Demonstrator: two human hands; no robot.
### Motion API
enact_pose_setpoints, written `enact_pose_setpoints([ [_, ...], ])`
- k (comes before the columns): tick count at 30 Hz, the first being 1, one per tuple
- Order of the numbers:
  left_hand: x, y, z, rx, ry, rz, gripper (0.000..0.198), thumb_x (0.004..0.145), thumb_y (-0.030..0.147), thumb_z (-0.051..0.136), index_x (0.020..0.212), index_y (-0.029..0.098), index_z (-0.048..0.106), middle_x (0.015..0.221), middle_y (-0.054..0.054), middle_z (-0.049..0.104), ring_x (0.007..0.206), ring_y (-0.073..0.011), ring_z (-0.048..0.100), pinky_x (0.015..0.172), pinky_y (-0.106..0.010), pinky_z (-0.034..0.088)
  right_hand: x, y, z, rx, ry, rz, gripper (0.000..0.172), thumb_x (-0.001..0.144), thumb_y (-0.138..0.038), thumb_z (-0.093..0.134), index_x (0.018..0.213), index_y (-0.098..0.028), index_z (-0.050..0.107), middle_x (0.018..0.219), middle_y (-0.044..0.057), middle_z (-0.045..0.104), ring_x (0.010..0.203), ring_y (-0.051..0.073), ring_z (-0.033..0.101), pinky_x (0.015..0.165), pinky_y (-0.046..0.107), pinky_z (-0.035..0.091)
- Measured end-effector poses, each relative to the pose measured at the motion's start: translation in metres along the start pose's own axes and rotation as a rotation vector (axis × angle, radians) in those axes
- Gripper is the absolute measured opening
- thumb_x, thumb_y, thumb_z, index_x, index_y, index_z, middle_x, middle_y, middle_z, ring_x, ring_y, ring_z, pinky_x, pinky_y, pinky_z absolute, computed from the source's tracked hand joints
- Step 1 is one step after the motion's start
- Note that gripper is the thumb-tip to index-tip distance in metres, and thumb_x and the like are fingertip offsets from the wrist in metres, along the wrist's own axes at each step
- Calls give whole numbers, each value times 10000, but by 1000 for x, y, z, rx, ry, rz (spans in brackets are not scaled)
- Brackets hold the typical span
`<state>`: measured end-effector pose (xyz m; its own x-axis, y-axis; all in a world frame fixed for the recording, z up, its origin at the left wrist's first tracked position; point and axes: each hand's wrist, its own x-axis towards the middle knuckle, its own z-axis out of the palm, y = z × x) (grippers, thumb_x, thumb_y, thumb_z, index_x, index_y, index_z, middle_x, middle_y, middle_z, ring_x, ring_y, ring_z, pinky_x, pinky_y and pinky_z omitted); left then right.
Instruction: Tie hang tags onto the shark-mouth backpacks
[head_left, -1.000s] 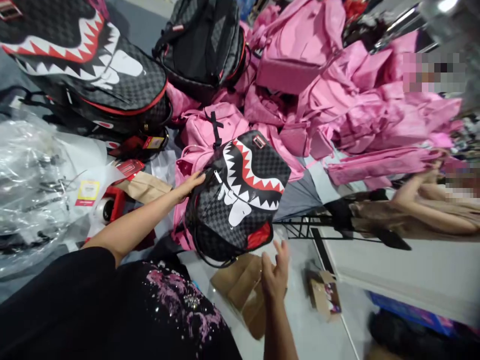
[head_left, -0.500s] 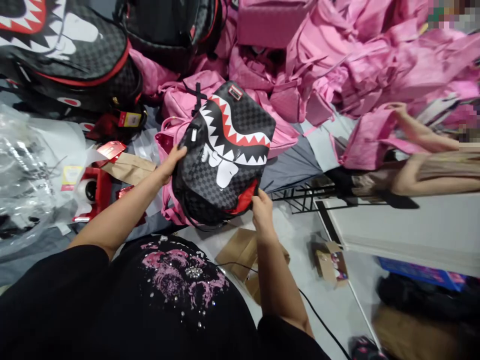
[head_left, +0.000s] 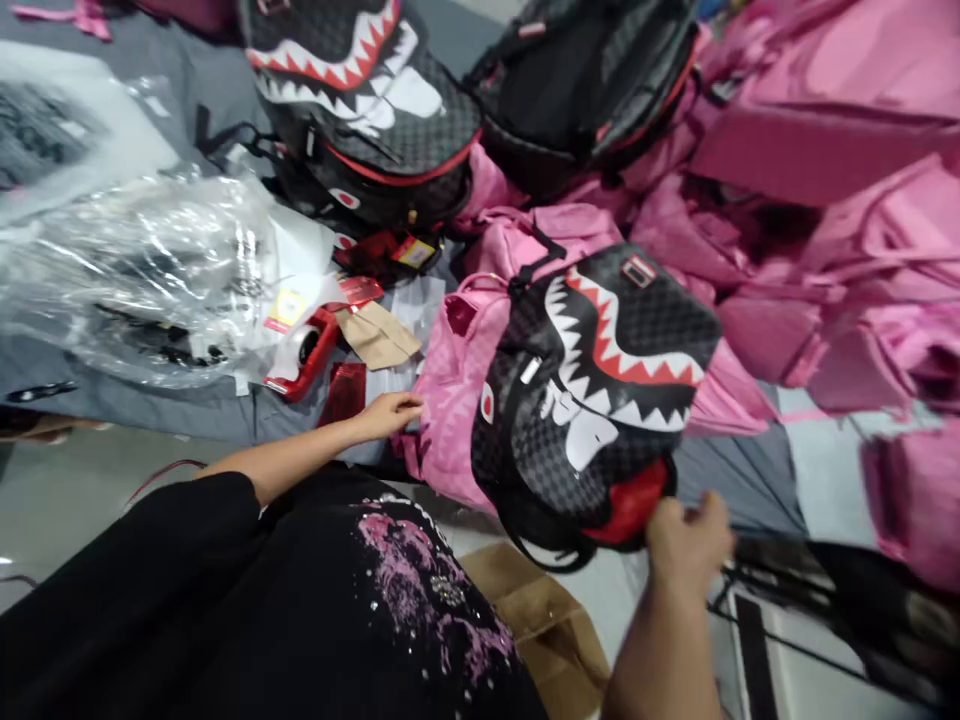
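Note:
A black and grey checkered backpack (head_left: 592, 400) with a red and white shark-tooth print lies on a pink backpack (head_left: 454, 430). My left hand (head_left: 390, 413) is beside the pink backpack's left edge, fingers stretched out and apart from the black one. By the lower right corner of the black backpack, near its red patch, is my right hand (head_left: 686, 540). It is slightly blurred, with thumb and forefinger apart, and whether it touches the corner is hard to tell.
Another shark-print backpack (head_left: 375, 120) and a black backpack (head_left: 577, 100) lie behind. Pink bags (head_left: 847, 250) pile up on the right. Clear plastic wrapping (head_left: 165, 270), a red packaged item (head_left: 311, 355) and brown paper (head_left: 379, 335) lie left. A cardboard box (head_left: 540, 630) stands below the table edge.
My left hand has let go of the black backpack and moved left to the pink one. My right hand has loosened from the lower corner. The view has swung left.

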<state>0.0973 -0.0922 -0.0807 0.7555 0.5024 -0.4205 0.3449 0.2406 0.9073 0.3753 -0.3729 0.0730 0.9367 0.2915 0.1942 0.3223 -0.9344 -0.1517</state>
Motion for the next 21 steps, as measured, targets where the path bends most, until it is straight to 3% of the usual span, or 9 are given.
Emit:
enact_pose_setpoints([
  [2,-15,-17,-40,48,154,-35,181,833,281,586,872,149,703,843,-70,723,740,-202,661,746,-323,518,-24,-42,-19,140,196,-13,495,836,-311,447,1285,-235,641,1149,212,691,1072,372,670,894,509,539],
  [4,-29,-31,-78,96,303,-87,183,853,276,528,821,164,669,766,-58,696,641,-180,622,673,-312,492,-58,-90,-25,400,170,-167,409,934,-365,435,1305,-312,598,1167,153,696,984,306,708,860,473,574],
  [5,-35,-37,-94,116,357,-111,172,847,265,521,800,171,656,745,-53,687,622,-176,611,662,-307,482,-78,-114,-19,489,80,-261,381,945,-387,452,1285,-301,601,1106,136,713,911,293,719,810,473,590],
  [7,-45,-44,-118,135,392,-143,136,819,245,539,767,179,645,709,-43,679,593,-172,602,643,-299,470,-117,-156,10,590,-293,-476,336,944,-386,487,1218,-255,631,1027,111,728,856,266,719,784,442,599],
  [9,-52,-44,-130,123,355,-140,125,805,258,560,776,182,656,700,-35,684,570,-169,605,625,-293,471,-150,-192,58,605,-697,-585,313,946,-356,483,1180,-232,650,1056,108,725,885,244,710,802,395,594],
  [11,-58,-40,-134,94,329,-114,179,828,308,547,844,182,672,732,-35,698,569,-166,617,614,-289,479,-172,-223,110,493,-907,-604,327,929,-293,491,1203,-192,639,1100,117,706,912,239,693,862,393,568],
  [15,-67,-31,-150,58,386,-80,304,880,386,482,972,172,677,811,-53,708,618,-163,645,627,-284,502,-189,-285,185,144,-915,-651,447,902,-272,599,1325,-138,554,1268,165,597,1138,282,584,988,401,476],
  [18,-66,-36,-186,97,468,-105,330,887,380,474,1014,160,684,860,-75,717,655,-179,658,644,-302,519,-191,-319,209,-34,-867,-704,602,865,-346,697,1390,-134,490,1293,197,537,1192,328,520,969,409,459],
  [21,-52,-51,-232,183,534,-170,309,865,268,470,1030,127,691,911,-115,724,761,-234,685,765,-386,548,-193,-332,220,-138,-821,-707,683,819,-397,752,1389,-135,481,1260,210,520,1159,349,513,928,415,457],
])
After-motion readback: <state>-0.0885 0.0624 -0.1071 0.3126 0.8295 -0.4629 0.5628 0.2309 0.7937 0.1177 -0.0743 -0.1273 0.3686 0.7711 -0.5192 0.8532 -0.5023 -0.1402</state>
